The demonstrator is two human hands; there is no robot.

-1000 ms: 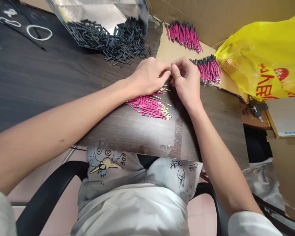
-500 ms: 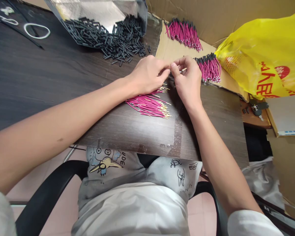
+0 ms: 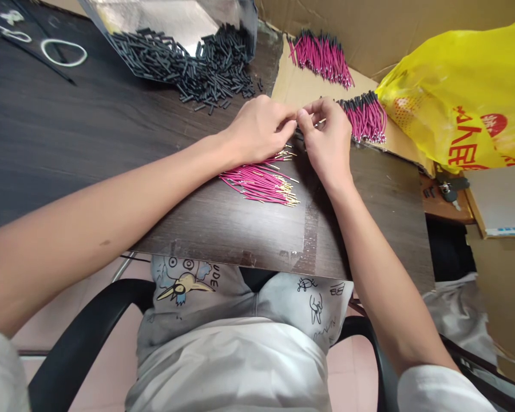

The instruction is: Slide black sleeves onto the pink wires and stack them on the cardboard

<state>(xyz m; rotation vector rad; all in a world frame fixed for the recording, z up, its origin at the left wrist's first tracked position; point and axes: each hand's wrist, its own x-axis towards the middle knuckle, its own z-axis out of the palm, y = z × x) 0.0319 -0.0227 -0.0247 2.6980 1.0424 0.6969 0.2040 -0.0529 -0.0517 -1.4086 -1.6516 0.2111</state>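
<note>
My left hand (image 3: 264,129) and my right hand (image 3: 328,134) meet fingertip to fingertip over the dark table. Both are closed in a pinch, and what lies between the fingertips is too small and hidden to name. Pink wires with gold-coloured tips (image 3: 261,183) lie in a loose bundle below my left hand, partly under it. Just beyond my right hand is a bunch of pink wires with black ends (image 3: 367,119), on cardboard. Short black tubes (image 3: 214,74) spill from an open silvery bag (image 3: 171,20) at the upper left.
Another bunch of black-ended pink wires (image 3: 321,57) lies on the cardboard sheet (image 3: 289,83). A yellow plastic bag (image 3: 463,86) stands at the right, with keys (image 3: 448,191) below it. A white loop (image 3: 64,52) is at the far left. The table's front edge runs above my lap.
</note>
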